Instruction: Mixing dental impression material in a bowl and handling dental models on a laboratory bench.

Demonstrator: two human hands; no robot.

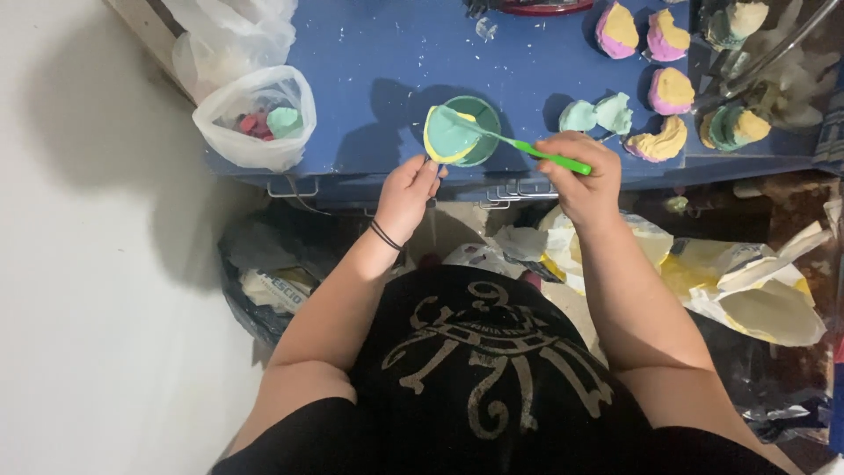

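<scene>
A: From the head view, how is the impression tray (447,136) kept?

B: It is gripped by the left hand (407,192), fingers closed, tilted over the green bowl (479,123) so drips are caught.

A: And the spatula (527,151)?

B: It is clasped in the right hand (582,171), its blade laid on the tray filling.

A table (378,53) stood before the person, with a bowl (479,123) near its front edge. A tray (446,136) was held just left of the bowl, overlapping its rim, and a spatula (519,145) reached across the tray from the right. A plastic bag (255,119) sat on the table's left corner. Several moulds (673,88) lay to the right of the bowl, toward the back. Below the table, crumpled bags (747,290) lay on the right, and a bin bag (264,273) on the left.
</scene>
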